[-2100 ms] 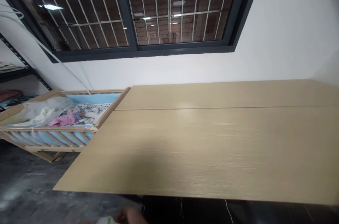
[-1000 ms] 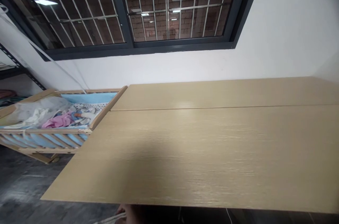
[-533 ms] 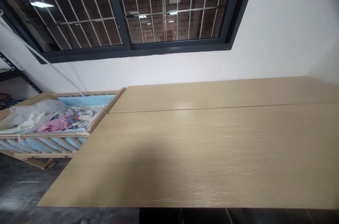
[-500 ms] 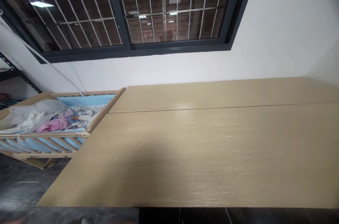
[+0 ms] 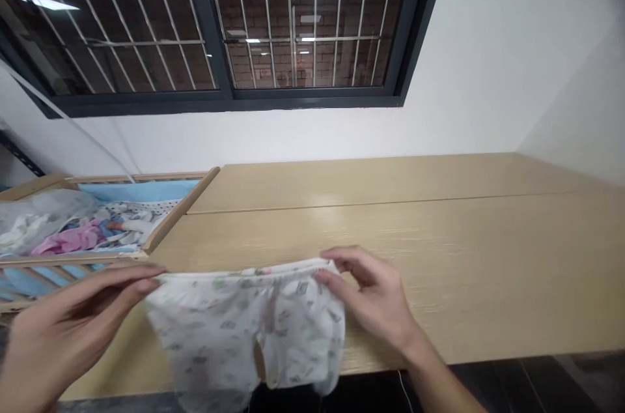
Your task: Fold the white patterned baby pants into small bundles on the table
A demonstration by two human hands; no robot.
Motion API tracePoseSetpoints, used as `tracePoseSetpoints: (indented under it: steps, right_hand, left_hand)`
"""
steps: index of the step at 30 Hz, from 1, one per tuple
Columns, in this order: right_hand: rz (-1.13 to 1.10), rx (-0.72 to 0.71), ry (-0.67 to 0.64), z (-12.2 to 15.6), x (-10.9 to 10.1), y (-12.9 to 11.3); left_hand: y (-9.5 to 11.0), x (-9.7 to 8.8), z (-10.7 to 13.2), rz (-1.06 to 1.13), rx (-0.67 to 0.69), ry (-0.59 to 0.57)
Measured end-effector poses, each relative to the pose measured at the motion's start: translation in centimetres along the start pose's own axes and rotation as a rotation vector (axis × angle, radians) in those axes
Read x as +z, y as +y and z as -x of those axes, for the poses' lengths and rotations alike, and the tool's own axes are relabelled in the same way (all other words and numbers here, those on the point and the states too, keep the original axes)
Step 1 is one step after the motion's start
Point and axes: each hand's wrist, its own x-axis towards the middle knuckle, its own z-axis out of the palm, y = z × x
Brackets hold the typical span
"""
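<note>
A pair of small white shorts (image 5: 219,322) with a scattered print hangs by its waistband between my two hands, over the near edge of the table. My left hand (image 5: 81,322) pinches the left end of the waistband between thumb and fingers. At the other end, my right hand (image 5: 374,296) grips the top corner in the same way. The waistband is stretched nearly straight, and the legs hang down, with a gap between them low in the middle. Their lower edge on the left is blurred and partly cut off by the frame.
The pale wooden table (image 5: 463,263) runs along the white wall, with a seam near its back. To the left stands a wooden crib (image 5: 183,211) with blue lining, holding heaped clothes (image 5: 78,236) and a translucent plastic bag (image 5: 53,204). A dark-framed barred window (image 5: 312,100) is above.
Both my hands have come into view, holding the shorts over the table's front. The view has shifted slightly, so the crib and window sit further left.
</note>
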Motion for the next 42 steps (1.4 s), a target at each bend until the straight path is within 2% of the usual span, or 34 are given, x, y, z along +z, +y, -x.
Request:
tracePoseSetpoints:
  steps: [2, 7, 13, 21, 26, 30, 35, 42]
  right_hand:
    - [0.035, 0.090, 0.032, -1.4, -1.8, 0.6]
    - [0.099, 0.267, 0.012, -4.4, -5.1, 3.6]
    - [0.191, 0.334, -0.052, -6.7, -6.6, 8.9]
    - [0.299, 0.347, -0.103, -9.8, -6.2, 18.0]
    - [0.415, 0.363, -0.075, -11.1, -5.8, 24.0]
    - [0.480, 0.378, -0.044, -12.4, -5.2, 27.5]
    - [0.548, 0.412, -0.030, -13.7, -4.9, 29.9]
    - [0.601, 0.477, -0.019, -13.1, -5.0, 31.3]
  left_hand:
    - [1.0, 2.4, -1.4, 0.088, 0.035, -0.098]
    - [2.5, 7.9, -4.7, 0.181, 0.101, -0.451]
    - [1.8, 14.1, -7.3, 0.174, 0.145, -0.621]
    - [-0.2, 22.4, -9.8, 0.115, 0.204, -0.648]
    - [-2.1, 27.1, -10.5, 0.063, 0.142, -0.643]
    - [-2.9, 30.2, -10.7, -0.039, 0.083, -0.648]
    - [-3.0, 32.5, -10.8, -0.183, 0.028, -0.621]
    - [-2.6, 33.6, -10.4, -0.287, -0.013, -0.627]
